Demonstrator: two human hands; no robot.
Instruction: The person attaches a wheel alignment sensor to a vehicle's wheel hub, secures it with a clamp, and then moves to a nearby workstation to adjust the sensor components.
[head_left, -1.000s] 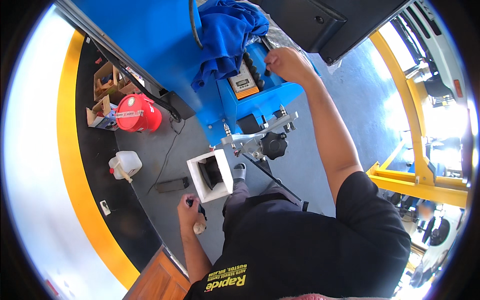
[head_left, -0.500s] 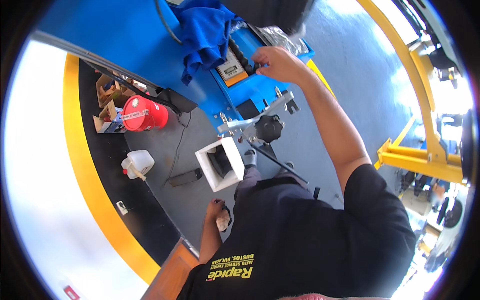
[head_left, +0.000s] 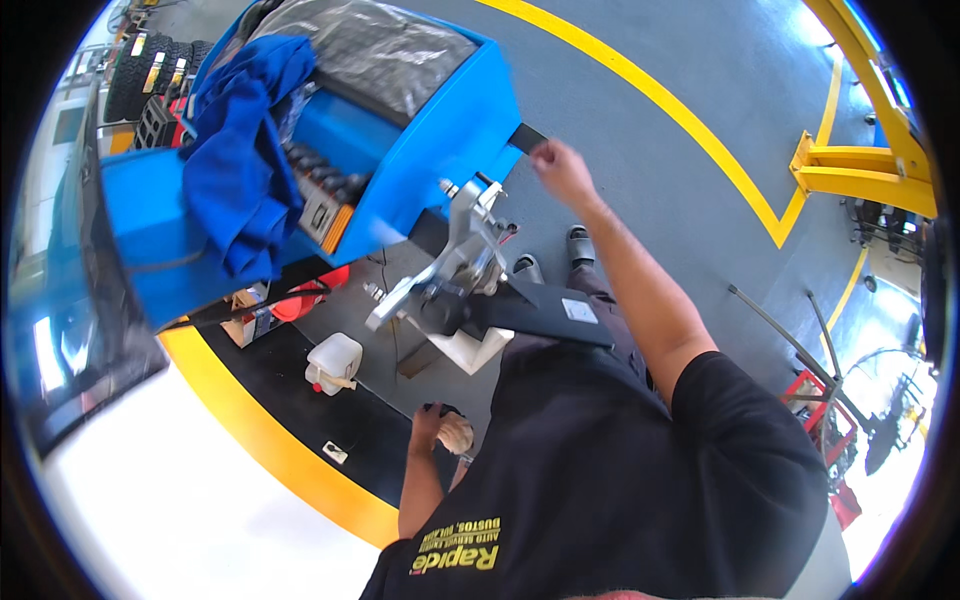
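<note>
My right hand (head_left: 565, 172) is raised beside the blue cabinet (head_left: 400, 205), fingers curled in. Anything inside that hand is hidden. A dark strip (head_left: 527, 138) lies close by its fingertips. Low beside my body, my left hand (head_left: 426, 428) is closed on a pale, rounded thing (head_left: 456, 433) whose kind I cannot make out. Between the hands, a silver metal clamp (head_left: 460, 240) stands out from the cabinet, with a black knob (head_left: 440, 305) and a black bar (head_left: 545, 315) bearing a white label. Neither hand touches the clamp.
On the cabinet lie a blue cloth (head_left: 245, 170), plastic wrapping (head_left: 375, 50) and an orange-and-white box (head_left: 325, 215). A white jug (head_left: 335, 362) and a red bucket (head_left: 300, 303) stand by the wall. Yellow metalwork (head_left: 860, 170) is at right.
My right hand has left the dark round pieces in the cabinet tray and moved out beyond its edge, fingers more closed. My view has swung round. My left hand keeps its pale thing.
</note>
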